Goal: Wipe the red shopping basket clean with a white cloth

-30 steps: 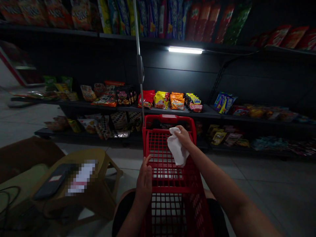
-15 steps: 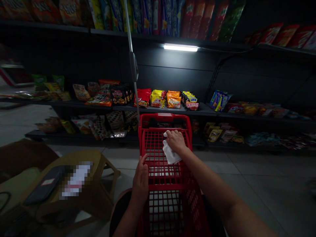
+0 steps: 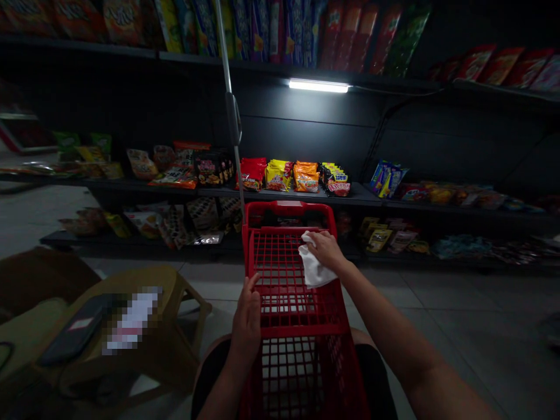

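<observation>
Right hand (image 3: 326, 249) has shifted white cloth (image 3: 313, 265) rightward along red cart (image 3: 289, 205).

Head-worn camera, single view: looks forward and down over a red shopping trolley (image 3: 289, 204), facing snack shelving (image 3: 350, 195) beyond

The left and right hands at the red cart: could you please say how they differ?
The right hand grips a white cloth, while the left hand holds nothing. The right hand lies further forward, over the cart's mesh; the left hand stands upright at its side. Both are bare.
</observation>
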`<action>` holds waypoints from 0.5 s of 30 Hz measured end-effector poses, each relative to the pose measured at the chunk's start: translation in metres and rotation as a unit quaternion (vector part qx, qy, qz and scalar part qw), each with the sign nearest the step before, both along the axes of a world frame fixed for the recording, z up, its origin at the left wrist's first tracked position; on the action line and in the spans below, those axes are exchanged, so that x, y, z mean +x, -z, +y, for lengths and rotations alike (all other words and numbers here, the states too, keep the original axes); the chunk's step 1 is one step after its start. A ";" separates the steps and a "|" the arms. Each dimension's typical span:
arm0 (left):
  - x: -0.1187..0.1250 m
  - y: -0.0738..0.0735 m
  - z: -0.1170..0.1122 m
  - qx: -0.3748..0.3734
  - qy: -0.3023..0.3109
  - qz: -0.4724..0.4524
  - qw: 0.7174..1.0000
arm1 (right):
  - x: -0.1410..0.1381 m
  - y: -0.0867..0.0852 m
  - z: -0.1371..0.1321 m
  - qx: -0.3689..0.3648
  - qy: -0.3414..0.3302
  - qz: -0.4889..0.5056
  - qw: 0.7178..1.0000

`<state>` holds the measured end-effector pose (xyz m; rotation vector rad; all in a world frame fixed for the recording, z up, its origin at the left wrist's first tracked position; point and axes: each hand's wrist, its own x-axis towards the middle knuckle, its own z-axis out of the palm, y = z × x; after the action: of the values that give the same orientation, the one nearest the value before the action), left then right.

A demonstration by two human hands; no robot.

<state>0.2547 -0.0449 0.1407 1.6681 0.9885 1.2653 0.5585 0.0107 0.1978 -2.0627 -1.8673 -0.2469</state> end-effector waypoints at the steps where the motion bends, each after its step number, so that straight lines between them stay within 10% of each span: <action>1: 0.000 0.000 0.000 0.000 0.000 0.002 1.000 | -0.002 0.003 0.002 -0.001 0.002 0.000 1.000; 9: -0.001 0.002 0.001 -0.009 -0.002 0.000 1.000 | 0.008 -0.001 0.014 0.135 0.087 0.191 0.968; 15: 0.000 0.001 0.000 -0.003 -0.005 -0.001 1.000 | -0.011 0.002 0.002 0.043 -0.036 0.032 0.998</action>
<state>0.2546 -0.0449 0.1399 1.6580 1.0006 1.2689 0.5479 0.0126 0.1954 -1.9195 -1.8555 -0.2368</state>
